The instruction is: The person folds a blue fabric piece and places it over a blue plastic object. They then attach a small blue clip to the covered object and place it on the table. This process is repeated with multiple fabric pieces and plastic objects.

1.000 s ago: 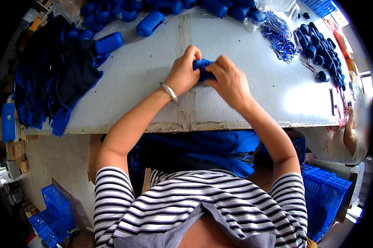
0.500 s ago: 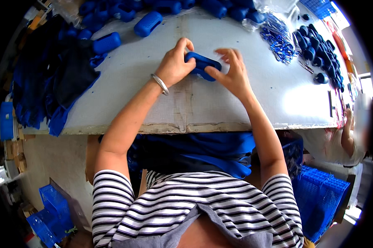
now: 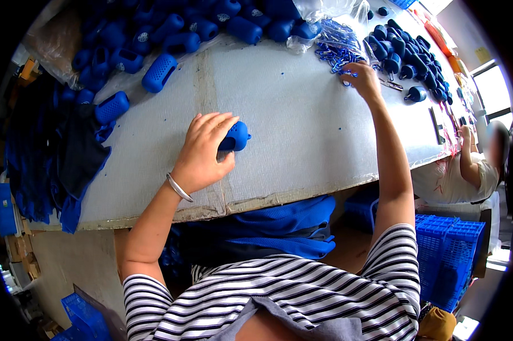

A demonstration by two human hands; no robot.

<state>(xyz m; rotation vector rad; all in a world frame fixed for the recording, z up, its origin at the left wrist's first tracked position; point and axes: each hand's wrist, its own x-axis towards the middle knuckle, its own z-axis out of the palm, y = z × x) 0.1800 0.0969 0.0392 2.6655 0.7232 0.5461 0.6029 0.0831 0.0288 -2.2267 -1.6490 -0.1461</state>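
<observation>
My left hand (image 3: 204,149) is closed around a hollow blue rubbery case (image 3: 237,136), resting it on the table. The case has a small loop at its right end, and my palm and fingers hide its left part. Out to the far right, my right hand (image 3: 363,80) pinches at the near edge of a heap of small blue-and-silver metal clips (image 3: 331,54). One clip (image 3: 346,83) shows at my fingertips. A pair of small metal snips (image 3: 391,85) lies just right of that hand.
Several similar blue cases (image 3: 160,73) are heaped along the far left side. Black-and-blue fabric pieces (image 3: 80,150) hang over the left edge. Dark blue capsule-shaped holders (image 3: 415,59) cover the far right. Blue fabric lies over my lap; a blue crate (image 3: 446,256) stands lower right. Another person (image 3: 466,176) sits at right.
My right hand has left the case and reached far right to the clip heap. My left hand has brought the case nearer and leftward. The view has shifted too.
</observation>
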